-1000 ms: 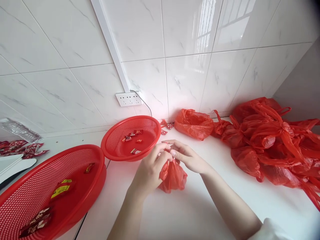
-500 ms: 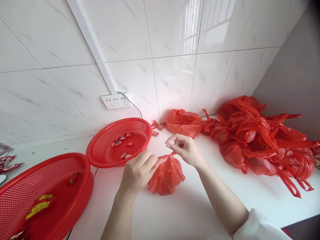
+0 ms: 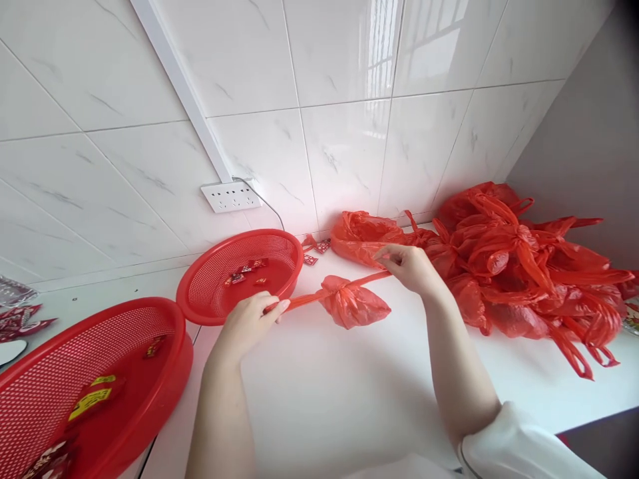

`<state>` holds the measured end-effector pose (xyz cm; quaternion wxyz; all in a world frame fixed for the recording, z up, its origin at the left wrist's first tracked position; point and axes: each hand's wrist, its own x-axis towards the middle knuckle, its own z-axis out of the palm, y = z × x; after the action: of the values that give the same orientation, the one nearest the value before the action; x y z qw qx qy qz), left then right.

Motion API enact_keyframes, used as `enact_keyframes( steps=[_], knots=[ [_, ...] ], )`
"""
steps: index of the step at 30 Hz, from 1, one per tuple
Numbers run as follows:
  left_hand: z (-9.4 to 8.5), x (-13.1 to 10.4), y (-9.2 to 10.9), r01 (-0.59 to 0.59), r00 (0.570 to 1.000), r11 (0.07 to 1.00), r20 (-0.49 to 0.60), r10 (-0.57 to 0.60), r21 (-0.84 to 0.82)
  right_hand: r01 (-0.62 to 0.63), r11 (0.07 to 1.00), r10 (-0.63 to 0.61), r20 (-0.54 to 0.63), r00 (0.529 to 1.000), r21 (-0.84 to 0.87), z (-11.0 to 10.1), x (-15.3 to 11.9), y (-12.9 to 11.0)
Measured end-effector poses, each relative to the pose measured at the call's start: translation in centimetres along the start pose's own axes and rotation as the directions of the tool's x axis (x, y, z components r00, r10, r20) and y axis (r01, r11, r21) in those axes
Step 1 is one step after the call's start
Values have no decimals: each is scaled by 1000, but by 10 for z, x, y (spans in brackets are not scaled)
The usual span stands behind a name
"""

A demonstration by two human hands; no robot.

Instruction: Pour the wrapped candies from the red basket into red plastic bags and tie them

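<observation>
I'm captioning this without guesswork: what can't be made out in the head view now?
Head view:
Inside of the held red plastic bag: hidden by its crumpled sides.
End of its right handle: hidden in the right hand.
Nearer red basket: cut off by the left and bottom edges.
Print on the packets in the farther red basket: too small.

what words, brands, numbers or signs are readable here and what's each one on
No text can be read with certainty.
Yellow-marked packet in the nearer basket: too blurred.
Dark packet at the bottom edge: pale print, too blurred.
Small packets in the farther basket: too small.
Wall-side packets: too small.
Left-edge packets: too blurred.
Held red bag: no print visible.
</observation>
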<state>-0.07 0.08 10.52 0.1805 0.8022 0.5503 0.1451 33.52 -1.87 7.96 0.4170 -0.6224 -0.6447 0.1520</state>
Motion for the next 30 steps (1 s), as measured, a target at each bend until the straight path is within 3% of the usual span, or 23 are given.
enact_keyframes(
  steps=[3,6,9,12,15,17,19,20,21,23,26,30],
  knots=[
    [13,6,0,6,997,999,79,-4,-31,12,978,13,118,993,-207,16,5,3],
    [19,8,1,13,999,992,-31,-17,-127,75,925,-44,91,995,-373,40,2,-5],
    [18,8,1,28,988,984,-143,-53,-175,269,914,-193,260,946,-303,71,-10,-15],
    [13,8,1,51,989,981,-127,-76,-186,376,901,-263,420,869,-214,95,-18,-16],
    [10,5,2,48,992,978,-105,-71,-205,323,906,-216,357,909,-275,91,-13,-8],
    [9,3,4,40,994,978,-92,-60,-207,260,913,-171,283,944,-313,68,-4,1],
    [8,2,5,32,997,980,-67,-46,-197,168,923,-108,186,977,-346,31,5,9],
    [7,1,6,31,998,981,-55,-42,-190,105,926,-66,118,991,-362,9,7,11],
    [6,0,6,33,998,982,-45,-42,-184,-33,927,23,-31,999,-374,-15,8,13],
    [4,0,8,49,998,985,-32,-55,-168,-225,900,113,-298,948,-374,-64,7,15],
    [2,-1,11,81,997,985,-6,-83,-151,-480,793,194,-591,783,-376,-133,1,26],
    [0,-2,10,99,995,982,29,-95,-159,-598,679,186,-688,701,-426,-193,4,82]
  ],
)
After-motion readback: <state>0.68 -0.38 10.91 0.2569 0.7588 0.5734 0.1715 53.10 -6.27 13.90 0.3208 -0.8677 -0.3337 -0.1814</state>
